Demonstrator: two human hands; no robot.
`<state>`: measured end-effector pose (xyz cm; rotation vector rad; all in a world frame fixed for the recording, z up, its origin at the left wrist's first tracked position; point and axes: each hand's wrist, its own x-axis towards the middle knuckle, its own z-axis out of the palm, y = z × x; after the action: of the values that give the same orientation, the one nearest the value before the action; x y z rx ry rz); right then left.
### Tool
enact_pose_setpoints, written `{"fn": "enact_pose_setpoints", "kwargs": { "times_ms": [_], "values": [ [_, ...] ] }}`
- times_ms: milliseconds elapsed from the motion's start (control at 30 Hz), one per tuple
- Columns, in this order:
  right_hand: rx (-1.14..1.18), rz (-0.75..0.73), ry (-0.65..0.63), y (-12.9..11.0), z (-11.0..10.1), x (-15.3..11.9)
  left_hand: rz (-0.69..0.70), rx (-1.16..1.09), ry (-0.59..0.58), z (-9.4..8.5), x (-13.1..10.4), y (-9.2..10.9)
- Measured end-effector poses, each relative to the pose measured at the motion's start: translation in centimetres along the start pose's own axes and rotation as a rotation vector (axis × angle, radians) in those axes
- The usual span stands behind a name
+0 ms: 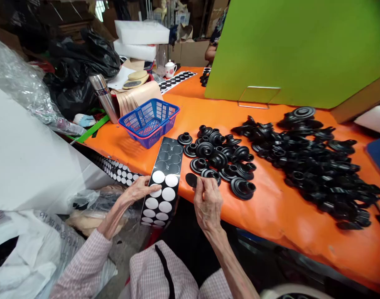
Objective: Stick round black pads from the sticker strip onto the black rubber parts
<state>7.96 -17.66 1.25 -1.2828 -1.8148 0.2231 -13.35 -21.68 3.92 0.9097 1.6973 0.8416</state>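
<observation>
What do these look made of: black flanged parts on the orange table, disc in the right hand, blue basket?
Black flanged parts: likely moulded plastic or rubber, semi-gloss; soft highlights on the ridges.
Disc in the right hand: looks like thin sheet, dull black; film, foam or rubber, can't tell.
Blue basket: very likely plastic, slight sheen; moulded slotted walls.

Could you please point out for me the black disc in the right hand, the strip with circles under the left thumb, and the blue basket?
Black disc [191, 180]: head view, on its flat face.
Strip [168, 194]: head view, on a white circle near its middle.
Blue basket [140, 116]: head view, on its inner wall.
</observation>
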Motion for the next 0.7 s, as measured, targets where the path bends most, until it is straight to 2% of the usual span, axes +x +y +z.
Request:
{"fn": "enact_pose_setpoints", "kwargs": {
  "times_ms": [67,100,133,167,233,267,300,333,400,467,500,533,633,667,700],
  "values": [
    [0.043,-0.005,0.011,-0.2,-1.0,-0.7,0.081,0.148,0.308,0.3,-0.9,-0.1],
    [0.062,-0.013,0.007,-0.6,-1.2,-1.2,0.121,0.197,0.395,0.8,-1.4,0.0],
    [0.074,-0.025,-0.002,-1.0,-1.4,-1.9,0.143,0.199,0.4,1.4,-2.0,0.2],
    [0.086,-0.044,-0.019,-1.5,-1.5,-2.5,0.135,0.143,0.306,2.2,-2.5,0.5],
    [0.141,-0.083,-0.086,-2.5,-1.6,-3.7,0.06,-0.084,-0.023,4.0,-3.3,1.4],
    [0.194,-0.089,-0.132,-2.9,-1.7,-4.1,0.026,-0.194,-0.135,4.9,-3.5,1.8],
    [0.263,-0.065,-0.175,-3.1,-1.9,-4.4,0.007,-0.279,-0.18,5.7,-3.7,2.2],
    [0.34,-0.003,-0.202,-3.2,-2.2,-4.5,0.01,-0.331,-0.177,6.4,-3.8,2.5],
    [0.492,0.221,-0.205,-2.9,-2.9,-4.5,0.03,-0.352,-0.175,7.7,-3.8,3.0],
    [0.616,0.483,-0.165,-2.2,-3.8,-4.2,0.053,-0.258,-0.254,8.7,-3.5,3.5],
    [0.663,0.587,-0.134,-1.8,-4.2,-4.0,0.093,-0.16,-0.251,9.3,-3.3,3.7],
    [0.697,0.664,-0.097,-1.4,-4.7,-3.9,0.156,-0.041,-0.189,9.8,-3.0,4.1],
    [0.729,0.767,0.004,-0.2,-6.3,-3.6,0.401,0.303,0.18,11.8,-1.3,5.2],
    [0.727,0.767,0.0,0.1,-6.8,-3.5,0.467,0.384,0.237,12.6,-0.5,5.5],
    [0.723,0.756,-0.021,0.5,-7.4,-3.5,0.518,0.453,0.232,13.4,0.2,5.8]
  ]
}}
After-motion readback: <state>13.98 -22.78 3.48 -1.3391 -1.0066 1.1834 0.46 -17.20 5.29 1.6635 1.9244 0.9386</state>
